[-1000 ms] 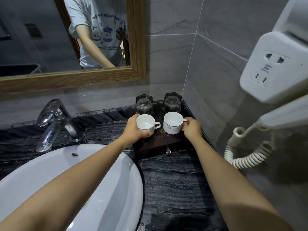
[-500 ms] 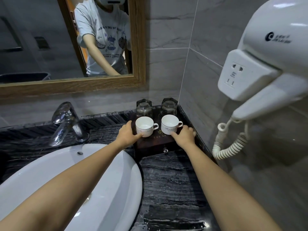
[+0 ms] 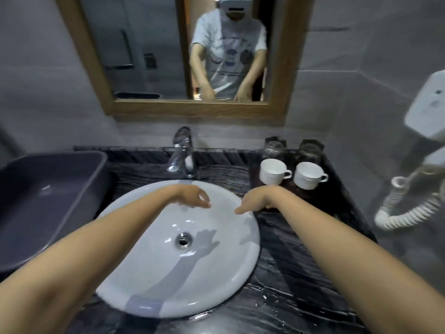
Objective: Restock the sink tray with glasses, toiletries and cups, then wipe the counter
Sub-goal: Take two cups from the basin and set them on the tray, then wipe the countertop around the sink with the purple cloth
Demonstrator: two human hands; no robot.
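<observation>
White glazed basin (image 3: 154, 280) lies round and smooth under my hands; my left hand (image 3: 192, 196) and right hand (image 3: 250, 201) hang apart, fingers loose, gripping nothing; two white cups (image 3: 273, 171) stand side by side on the dark tray (image 3: 334, 189) against the wall, glasses (image 3: 274, 148) behind; streaked black desk (image 3: 301, 273) lies bare beside the basin.

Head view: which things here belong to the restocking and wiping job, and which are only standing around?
Part of the job:
- dark tray
- two white cups on the tray
- two glasses behind the cups
- black counter, wet in front
- left hand and right hand, both empty

Just there:
- basin
- tap
- grey tub
- mirror
- wall hair dryer
</observation>
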